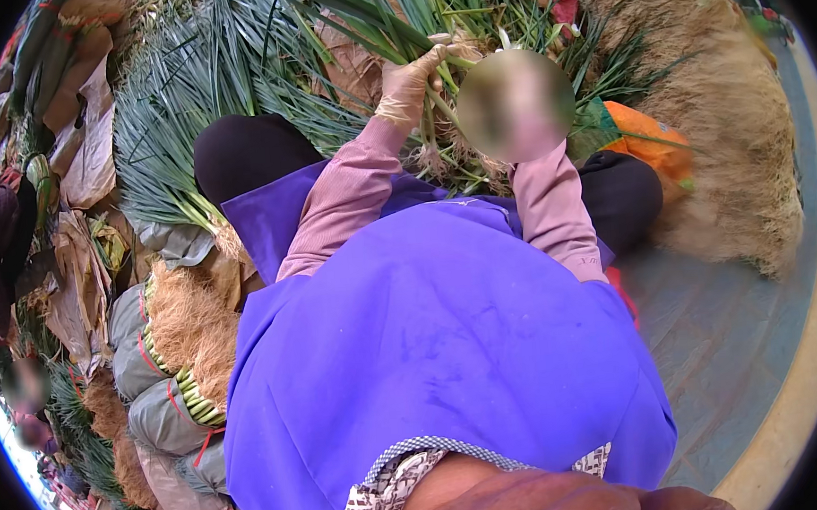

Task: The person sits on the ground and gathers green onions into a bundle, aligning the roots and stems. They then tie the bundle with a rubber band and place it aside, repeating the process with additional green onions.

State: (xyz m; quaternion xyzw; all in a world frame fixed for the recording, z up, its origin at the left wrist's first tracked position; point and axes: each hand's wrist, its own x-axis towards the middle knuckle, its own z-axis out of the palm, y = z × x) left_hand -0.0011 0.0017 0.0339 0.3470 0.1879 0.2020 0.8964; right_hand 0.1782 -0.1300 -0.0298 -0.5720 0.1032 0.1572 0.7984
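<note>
Gloved in a thin, translucent glove, my left hand (412,83) is closed around the stalks of green onions (393,29), whose long leaves run up and to the left. Their pale lower ends point down to the right. My right hand (516,105) lies beside them, at the end of a pink sleeve, but a round blur covers it, so its fingers and anything in them are hidden. Below and between the hands, more loose green onions with stringy roots (434,161) lie in front of my lap.
Green onions (185,114) are heaped at the left, above wrapped bundles (157,372) tied with red string. A large pile with tan roots outward (719,126) fills the right. An orange bag (645,139) lies by my right knee. People are at the far left edge.
</note>
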